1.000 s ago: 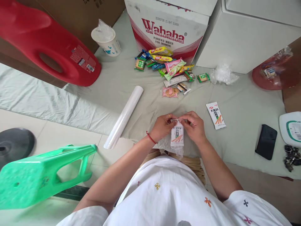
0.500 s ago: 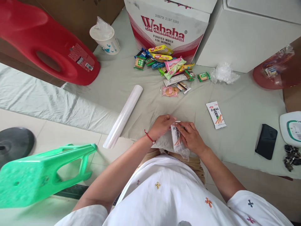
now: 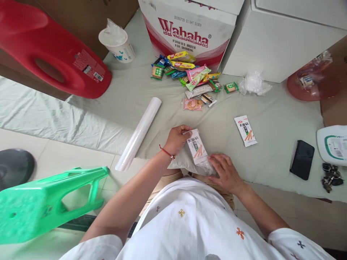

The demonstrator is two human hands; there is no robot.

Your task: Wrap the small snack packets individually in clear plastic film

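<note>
My left hand [image 3: 176, 140] pinches the upper left corner of a white snack packet [image 3: 197, 147] printed with orange sticks. The packet tilts above the front edge of the cloth-covered surface. Clear crinkled plastic [image 3: 206, 168] shows around its lower end. At that lower right corner is my right hand [image 3: 224, 171], its fingers apart and stretched out close to the plastic; whether the fingertips touch it I cannot tell. A second snack packet [image 3: 245, 130] of the same print lies flat to the right.
Wrapped snacks [image 3: 196, 77] are heaped before a Wahaha box [image 3: 189, 34]. A cling film roll [image 3: 139, 133], paper cup [image 3: 119, 47] and red jug [image 3: 89, 72] stand left. On the right are a phone [image 3: 302, 160] and keys [image 3: 332, 177]. A green stool [image 3: 29, 206] is lower left.
The packet has turned its printed front up and shifted slightly left with my left hand. My right hand has moved from its top edge down to the lower right, its fingers now spread.
</note>
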